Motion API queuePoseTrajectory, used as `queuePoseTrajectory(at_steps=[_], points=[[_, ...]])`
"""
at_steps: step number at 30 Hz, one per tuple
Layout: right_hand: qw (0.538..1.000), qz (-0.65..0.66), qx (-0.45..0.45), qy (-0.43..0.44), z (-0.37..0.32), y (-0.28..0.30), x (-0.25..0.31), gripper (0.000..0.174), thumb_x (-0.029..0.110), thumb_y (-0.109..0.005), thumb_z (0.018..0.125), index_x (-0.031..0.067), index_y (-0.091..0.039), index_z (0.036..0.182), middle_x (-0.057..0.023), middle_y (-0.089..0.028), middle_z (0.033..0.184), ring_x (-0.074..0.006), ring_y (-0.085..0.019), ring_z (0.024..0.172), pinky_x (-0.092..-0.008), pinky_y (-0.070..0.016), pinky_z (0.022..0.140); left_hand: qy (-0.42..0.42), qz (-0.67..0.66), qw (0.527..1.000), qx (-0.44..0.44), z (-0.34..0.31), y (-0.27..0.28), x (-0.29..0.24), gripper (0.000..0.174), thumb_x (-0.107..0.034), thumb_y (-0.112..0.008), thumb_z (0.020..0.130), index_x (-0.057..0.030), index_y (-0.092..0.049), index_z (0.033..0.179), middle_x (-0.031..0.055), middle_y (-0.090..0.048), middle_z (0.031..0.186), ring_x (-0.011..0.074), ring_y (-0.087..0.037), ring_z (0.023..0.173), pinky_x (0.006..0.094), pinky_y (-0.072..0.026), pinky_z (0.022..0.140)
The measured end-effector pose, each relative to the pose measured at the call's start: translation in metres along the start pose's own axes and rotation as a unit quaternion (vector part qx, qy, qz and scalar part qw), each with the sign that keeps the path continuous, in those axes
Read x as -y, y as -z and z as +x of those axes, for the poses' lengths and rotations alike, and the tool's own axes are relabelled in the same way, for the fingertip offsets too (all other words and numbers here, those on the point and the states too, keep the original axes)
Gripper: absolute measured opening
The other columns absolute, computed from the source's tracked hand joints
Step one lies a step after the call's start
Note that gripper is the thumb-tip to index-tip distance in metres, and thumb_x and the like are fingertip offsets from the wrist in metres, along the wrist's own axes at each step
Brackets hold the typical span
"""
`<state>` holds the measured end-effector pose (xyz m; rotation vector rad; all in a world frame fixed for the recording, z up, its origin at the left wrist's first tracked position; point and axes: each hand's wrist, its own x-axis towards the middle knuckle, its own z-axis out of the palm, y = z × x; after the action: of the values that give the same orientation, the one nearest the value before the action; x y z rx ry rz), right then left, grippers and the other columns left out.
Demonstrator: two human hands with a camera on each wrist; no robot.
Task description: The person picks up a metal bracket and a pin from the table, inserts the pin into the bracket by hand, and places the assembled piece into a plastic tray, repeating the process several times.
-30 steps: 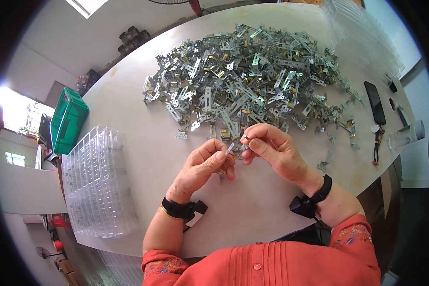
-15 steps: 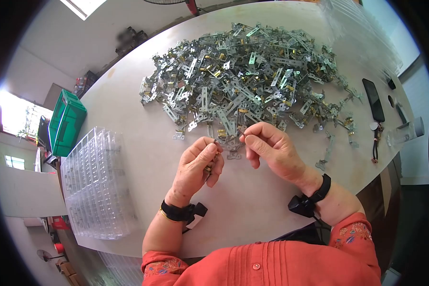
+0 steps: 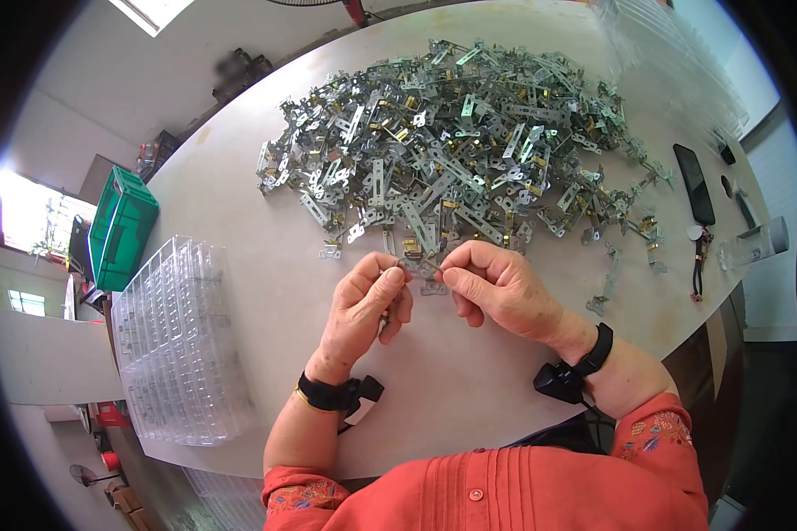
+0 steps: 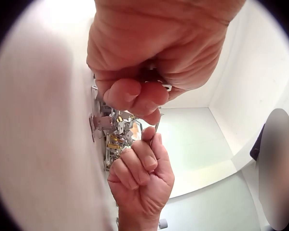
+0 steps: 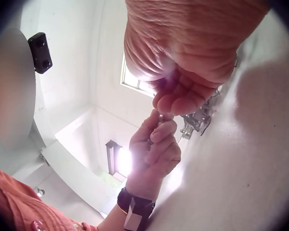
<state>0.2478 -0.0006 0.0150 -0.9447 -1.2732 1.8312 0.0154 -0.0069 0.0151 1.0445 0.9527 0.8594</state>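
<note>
Over the near edge of the metal bracket pile (image 3: 452,142), both hands face each other with fingertips a short gap apart. My left hand (image 3: 356,305) has its fingers curled round a small metal bracket (image 3: 385,315), mostly hidden in the palm; a pale end of that bracket (image 4: 167,87) shows in the left wrist view. Between thumb and forefinger my right hand (image 3: 498,288) pinches a thin metal piece (image 3: 432,266), which points toward the left fingertips. Just beyond them on the table lies a loose flat bracket (image 3: 433,288).
Clear compartment trays (image 3: 177,345) are stacked at the left, below a green crate (image 3: 126,232). More clear trays (image 3: 673,71) stand at the back right. A phone (image 3: 694,184), a beaded cord (image 3: 700,265) and a clear cup (image 3: 746,253) lie on the right.
The hands were together at the parts a second ago, then drew apart. Since then the right hand has shifted slightly left, and its thin metal piece now shows between the fingertips.
</note>
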Motion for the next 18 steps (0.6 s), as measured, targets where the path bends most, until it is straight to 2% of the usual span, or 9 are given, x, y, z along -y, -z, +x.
queuePoseTrajectory(at_steps=[4, 6, 11, 14, 18], points=[[1.0, -0.017, -0.007, 0.005, 0.0004, -0.0013, -0.0014, 0.015, 0.019, -0.059, 0.102, 0.0052, -0.062, 0.106, 0.0015, -0.061, 0.074, -0.0044, -0.056, 0.062, -0.0213, -0.047, 0.053, -0.01, 0.038, 0.999, -0.008, -0.0013, 0.0012, -0.0004, 0.025, -0.027, -0.051, 0.106, -0.0022, -0.055, 0.104, 0.0061, -0.06, 0.069, 0.0074, -0.046, 0.046, 0.0209, -0.0342, 0.042], [1.0, -0.024, -0.008, 0.007, 0.0003, -0.0016, -0.0013, 0.014, 0.018, -0.059, 0.102, 0.0052, -0.062, 0.106, 0.0016, -0.061, 0.073, -0.0043, -0.056, 0.061, -0.0213, -0.0466, 0.053, -0.014, 0.055, 0.998, -0.026, -0.0018, -0.001, -0.0008, 0.022, -0.025, -0.049, 0.106, -0.0037, -0.055, 0.104, 0.0067, -0.06, 0.066, 0.0062, -0.042, 0.043, 0.0197, -0.0305, 0.042], [0.999, -0.028, -0.01, 0.016, 0.0003, -0.0013, -0.0033, 0.013, 0.018, -0.059, 0.102, 0.0052, -0.062, 0.104, 0.0018, -0.061, 0.072, -0.0038, -0.055, 0.061, -0.0211, -0.0459, 0.052, -0.011, 0.061, 0.998, -0.024, -0.0023, 0.0004, -0.0021, 0.021, -0.024, -0.051, 0.106, -0.0031, -0.055, 0.103, 0.0056, -0.06, 0.068, 0.0059, -0.044, 0.045, 0.0198, -0.0323, 0.042], [0.999, -0.029, -0.005, 0.014, 0.0003, -0.0014, -0.0033, 0.013, 0.017, -0.059, 0.101, 0.0055, -0.061, 0.106, 0.0017, -0.061, 0.073, -0.0039, -0.056, 0.062, -0.0208, -0.046, 0.053, -0.007, 0.06, 0.998, -0.014, -0.0028, 0.0002, -0.0021, 0.021, -0.023, -0.053, 0.106, -0.003, -0.055, 0.103, 0.0042, -0.06, 0.069, 0.0049, -0.045, 0.047, 0.02, -0.0337, 0.042], [1.0, -0.019, -0.01, 0.02, 0.0, -0.0024, -0.0017, 0.018, 0.016, -0.059, 0.101, 0.0062, -0.055, 0.116, 0.0011, -0.062, 0.077, -0.0047, -0.057, 0.066, -0.0211, -0.0471, 0.054, -0.006, 0.091, 0.996, -0.009, -0.0037, -0.0028, -0.0014, 0.023, -0.025, -0.053, 0.106, -0.0031, -0.056, 0.105, 0.0052, -0.06, 0.068, 0.0052, -0.043, 0.046, 0.0195, -0.0318, 0.042]])
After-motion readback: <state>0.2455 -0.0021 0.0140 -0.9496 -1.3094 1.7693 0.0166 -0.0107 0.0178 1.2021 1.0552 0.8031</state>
